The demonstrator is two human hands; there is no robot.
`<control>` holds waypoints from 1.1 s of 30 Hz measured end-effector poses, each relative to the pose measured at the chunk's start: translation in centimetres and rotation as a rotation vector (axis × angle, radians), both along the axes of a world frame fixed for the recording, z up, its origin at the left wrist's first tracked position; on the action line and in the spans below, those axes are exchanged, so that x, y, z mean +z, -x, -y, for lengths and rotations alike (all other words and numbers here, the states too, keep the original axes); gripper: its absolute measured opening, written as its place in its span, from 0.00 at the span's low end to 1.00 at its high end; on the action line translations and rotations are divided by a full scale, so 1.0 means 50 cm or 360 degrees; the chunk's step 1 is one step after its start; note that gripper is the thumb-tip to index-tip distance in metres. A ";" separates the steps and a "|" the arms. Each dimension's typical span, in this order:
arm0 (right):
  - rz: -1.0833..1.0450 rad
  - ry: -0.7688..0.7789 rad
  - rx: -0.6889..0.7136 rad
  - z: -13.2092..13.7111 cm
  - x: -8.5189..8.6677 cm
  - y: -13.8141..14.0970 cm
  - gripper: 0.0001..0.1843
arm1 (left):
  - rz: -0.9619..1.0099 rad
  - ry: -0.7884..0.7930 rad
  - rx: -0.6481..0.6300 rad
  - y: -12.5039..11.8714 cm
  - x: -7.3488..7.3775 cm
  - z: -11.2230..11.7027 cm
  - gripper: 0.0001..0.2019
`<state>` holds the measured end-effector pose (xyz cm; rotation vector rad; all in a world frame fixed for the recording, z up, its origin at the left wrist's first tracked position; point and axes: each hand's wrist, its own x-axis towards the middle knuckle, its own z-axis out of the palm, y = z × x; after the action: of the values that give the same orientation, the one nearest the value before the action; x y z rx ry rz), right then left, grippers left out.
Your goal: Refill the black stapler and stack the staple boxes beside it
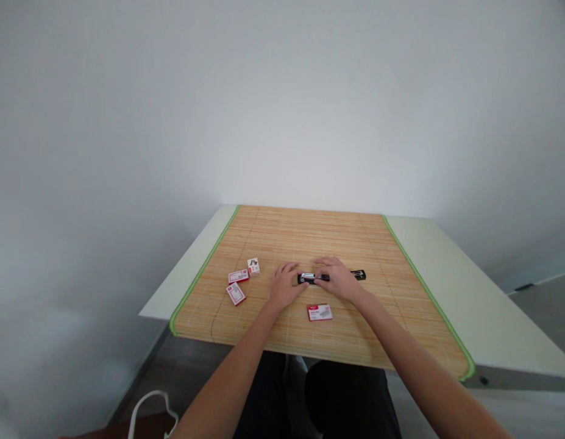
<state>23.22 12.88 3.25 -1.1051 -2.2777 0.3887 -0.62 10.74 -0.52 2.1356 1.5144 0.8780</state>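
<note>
The right hand [337, 277] lies over a black stapler [359, 275] in the middle of the mat [401, 317], fingers curled onto it. The left hand [284, 285] touches its left end, but I cannot tell its grip. A staple box [319, 312] sits just nearer, and other small boxes [238, 276] lie to the left.

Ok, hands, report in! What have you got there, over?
Left hand flat on the bamboo mat, at the left end of the black stapler. Right hand laid over its middle, grip unclear. Nearest box lies apart, touching neither hand.
</note>
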 end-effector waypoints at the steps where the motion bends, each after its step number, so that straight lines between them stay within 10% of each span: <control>1: -0.0011 0.0009 0.0008 0.001 -0.002 0.005 0.04 | -0.0001 0.0007 0.0002 0.000 0.001 0.000 0.18; 7: -0.0013 0.0032 0.0016 0.010 0.011 0.021 0.07 | 0.0006 0.0024 -0.0009 0.000 0.000 -0.001 0.18; 12: -0.0139 0.0120 -0.0183 0.030 0.055 -0.099 0.20 | 0.0007 -0.0013 -0.0015 0.002 -0.001 0.000 0.18; 18: -0.1012 0.0888 -0.0371 0.079 0.003 -0.229 0.37 | 0.0012 -0.0019 -0.0022 0.001 0.005 0.005 0.18; 25: -0.1374 0.0750 -0.0427 0.062 -0.019 -0.149 0.27 | 0.0023 -0.0032 -0.0021 0.001 0.004 0.004 0.17; 33: -0.0752 0.0552 -0.0091 0.018 0.030 0.013 0.19 | 0.0004 -0.0029 -0.0033 0.001 0.007 0.009 0.20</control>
<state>22.55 11.96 4.74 -1.0968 -1.7971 0.9410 -0.68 10.28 -0.18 2.1581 1.4860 0.8904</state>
